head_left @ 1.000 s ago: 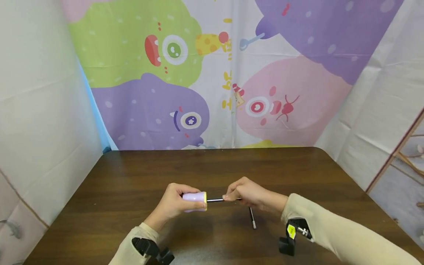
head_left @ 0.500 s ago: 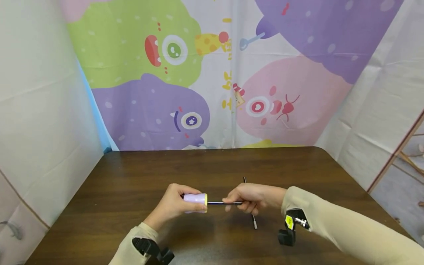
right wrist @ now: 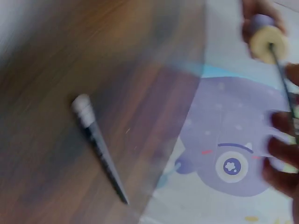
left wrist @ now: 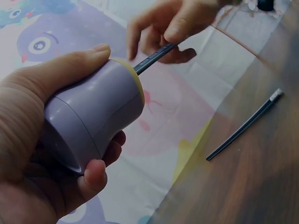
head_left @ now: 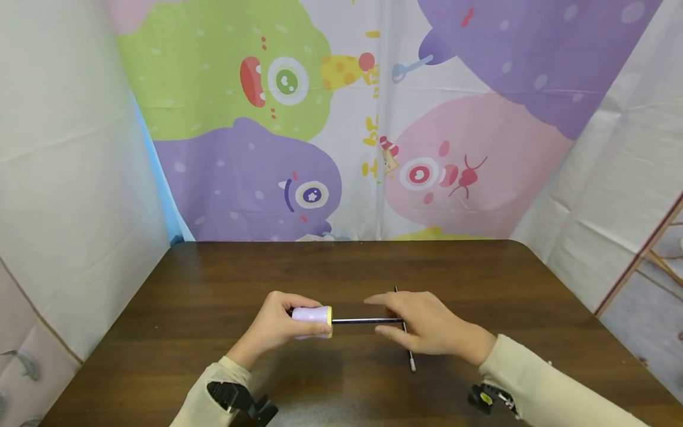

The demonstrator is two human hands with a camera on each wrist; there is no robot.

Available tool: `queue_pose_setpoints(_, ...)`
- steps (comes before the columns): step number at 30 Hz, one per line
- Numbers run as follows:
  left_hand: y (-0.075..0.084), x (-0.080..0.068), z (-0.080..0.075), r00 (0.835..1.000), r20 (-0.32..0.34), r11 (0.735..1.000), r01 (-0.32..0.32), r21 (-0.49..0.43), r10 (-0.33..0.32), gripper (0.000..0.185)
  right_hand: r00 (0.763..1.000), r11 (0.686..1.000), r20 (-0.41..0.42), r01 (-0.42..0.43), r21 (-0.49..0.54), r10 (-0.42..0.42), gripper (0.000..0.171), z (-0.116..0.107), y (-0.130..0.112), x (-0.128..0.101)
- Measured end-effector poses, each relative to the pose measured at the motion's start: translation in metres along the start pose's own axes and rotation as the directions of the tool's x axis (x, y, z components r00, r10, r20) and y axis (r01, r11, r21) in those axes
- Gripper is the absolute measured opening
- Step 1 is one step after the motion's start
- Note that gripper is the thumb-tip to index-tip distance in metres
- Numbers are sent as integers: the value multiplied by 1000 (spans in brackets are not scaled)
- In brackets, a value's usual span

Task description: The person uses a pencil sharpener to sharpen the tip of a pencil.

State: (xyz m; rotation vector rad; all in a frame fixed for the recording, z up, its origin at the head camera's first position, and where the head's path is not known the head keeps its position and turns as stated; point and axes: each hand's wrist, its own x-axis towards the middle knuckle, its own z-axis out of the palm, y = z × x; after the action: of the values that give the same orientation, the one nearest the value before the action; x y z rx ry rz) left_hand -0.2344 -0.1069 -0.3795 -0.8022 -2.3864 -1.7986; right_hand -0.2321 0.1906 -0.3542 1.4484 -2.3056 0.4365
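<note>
My left hand [head_left: 269, 327] grips a lilac pencil sharpener [head_left: 311, 322] with a yellow face, lying sideways, thumb along its near side and fingers round the back. A dark pencil [head_left: 363, 321] sticks straight out of the sharpener's yellow face to the right. Around the pencil's free end is my right hand [head_left: 434, 325], its thumb and index finger straight and spread apart. In the right wrist view its fingers [right wrist: 282, 149] are blurred beside the pencil. A second dark pencil [left wrist: 245, 123] with a pale end lies on the table, partly hidden under the right hand in the head view.
The brown wooden table [head_left: 240, 270] reaches back to a cartoon-printed curtain [head_left: 357, 196]. Pale cloth walls [head_left: 80, 178] stand along the left and right sides. A black camera mount [head_left: 242, 400] is worn at the left wrist.
My right hand has loosened from the pencil, spreading thumb and index finger and shifting slightly right. More of the pencil shows now. The left hand keeps holding the sharpener in nearly the same place.
</note>
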Motion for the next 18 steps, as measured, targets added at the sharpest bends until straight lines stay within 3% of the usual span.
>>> queue_pose_setpoints(2,0,0,0,1000,3,1000,-7,-14,7,32,974,967,-140,146,-209,-178,33,9,1,-2)
queue_pose_setpoints(4,-1,1,0,1000,3,1000,-10,-23,10,32,924,905,-216,225,-361,-316,29,17,3,-1)
queue_pose_setpoints(8,-2,1,0,1000,15,999,-4,-41,5,32,808,775,-288,294,-559,-514,21,28,8,3)
queue_pose_setpoints(11,-2,1,1,1000,30,999,-2,-55,3,32,732,703,-313,306,-642,-605,19,28,8,6)
queue_pose_setpoints(14,-3,1,3,999,33,998,-11,-63,13,31,686,669,-337,294,-683,-645,18,23,5,11)
queue_pose_setpoints(18,-3,1,4,999,33,997,-25,-72,28,29,657,669,-376,269,-693,-653,18,19,0,17)
